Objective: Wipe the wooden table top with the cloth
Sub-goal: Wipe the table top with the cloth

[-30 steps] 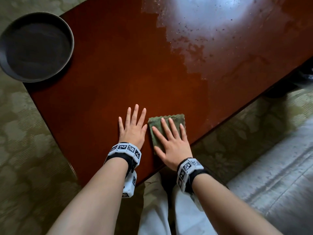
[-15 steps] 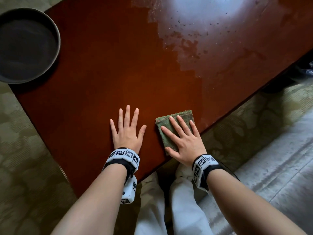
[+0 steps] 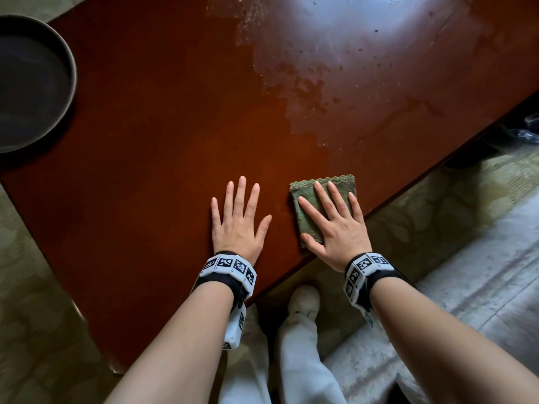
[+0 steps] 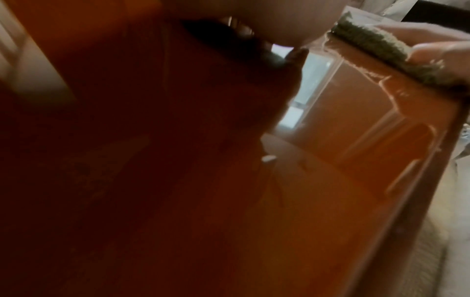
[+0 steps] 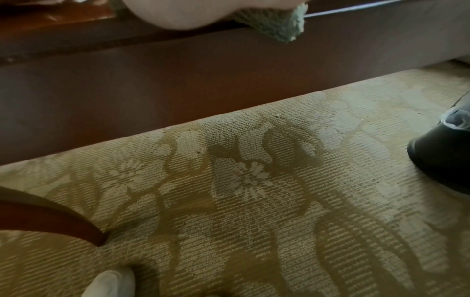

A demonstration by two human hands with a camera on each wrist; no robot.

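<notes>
A folded green cloth (image 3: 313,199) lies on the dark red wooden table top (image 3: 163,118) close to its near edge. My right hand (image 3: 335,220) presses flat on the cloth with straight, spread fingers. My left hand (image 3: 237,220) rests flat on the bare wood just left of the cloth, fingers spread. The left wrist view shows the cloth (image 4: 376,44) under my right hand's fingers. In the right wrist view a corner of the cloth (image 5: 274,26) hangs over the table edge. The far right of the top is dull and streaked, with specks (image 3: 335,71).
A dark round bowl (image 3: 32,83) sits on the table's far left corner. Patterned green carpet (image 5: 254,180) lies below, with a pale rug (image 3: 466,287) to the right. A dark object (image 5: 442,160) stands on the floor by the table's right side. My white-trousered legs (image 3: 291,345) are beside the near edge.
My right hand has slid the cloth to the right along the near edge. The left hand has stayed flat on the wood beside it.
</notes>
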